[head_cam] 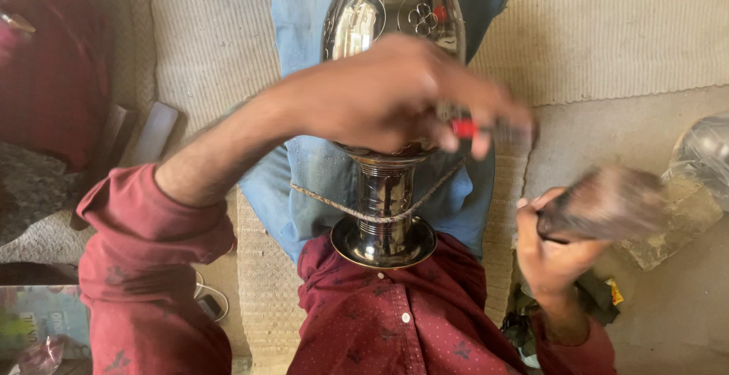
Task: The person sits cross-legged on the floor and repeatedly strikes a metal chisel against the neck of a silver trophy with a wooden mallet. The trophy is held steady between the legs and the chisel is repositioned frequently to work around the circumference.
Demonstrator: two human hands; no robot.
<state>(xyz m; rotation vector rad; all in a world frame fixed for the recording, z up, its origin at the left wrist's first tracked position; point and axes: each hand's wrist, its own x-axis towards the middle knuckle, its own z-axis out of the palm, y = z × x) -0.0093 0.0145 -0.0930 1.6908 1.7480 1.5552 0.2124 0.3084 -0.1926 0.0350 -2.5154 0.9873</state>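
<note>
woven mat (607,33), plastic bag (702,155)

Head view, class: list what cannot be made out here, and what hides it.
- Tool tip in left hand: red-banded tool blurred; fingers cover it.
- Object in right hand: dark mallet-like head smeared by motion.
- Metal vase: top cut off by upper edge; middle hidden behind left hand.

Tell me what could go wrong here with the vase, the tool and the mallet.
The right hand swings a blurred mallet near the left hand, whose fingers pinch a red-handled tool against the metal vase; a miss could hit fingers. Only a rope and the lap steady the vase, so it might roll.
</note>
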